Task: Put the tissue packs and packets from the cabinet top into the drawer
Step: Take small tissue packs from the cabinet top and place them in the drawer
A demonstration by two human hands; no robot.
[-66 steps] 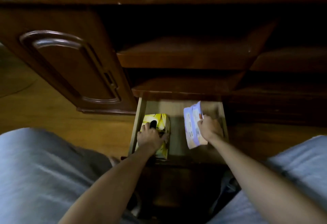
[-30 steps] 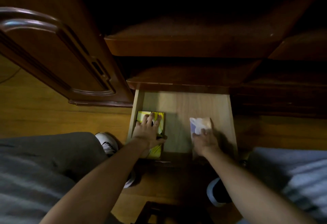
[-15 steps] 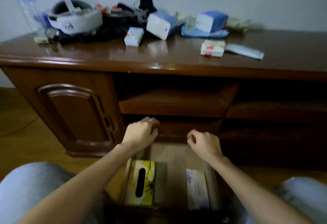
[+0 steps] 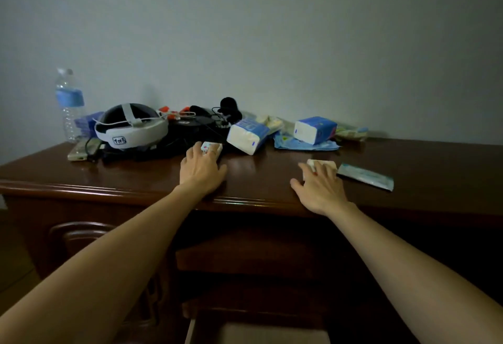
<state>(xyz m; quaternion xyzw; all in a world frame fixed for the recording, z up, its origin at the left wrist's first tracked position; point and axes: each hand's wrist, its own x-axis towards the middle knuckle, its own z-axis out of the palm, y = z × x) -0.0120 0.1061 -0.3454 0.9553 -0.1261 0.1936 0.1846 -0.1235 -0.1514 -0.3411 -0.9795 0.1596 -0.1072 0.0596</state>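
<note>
On the cabinet top, we lay the spread fingers of the left hand over one small tissue pack and the right hand over another, neither gripped; the drawer stands open below.

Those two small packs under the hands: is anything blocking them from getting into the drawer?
Nothing visible does. The left hand rests on one small pack, the right hand on another, and the drawer below stands open.
</note>
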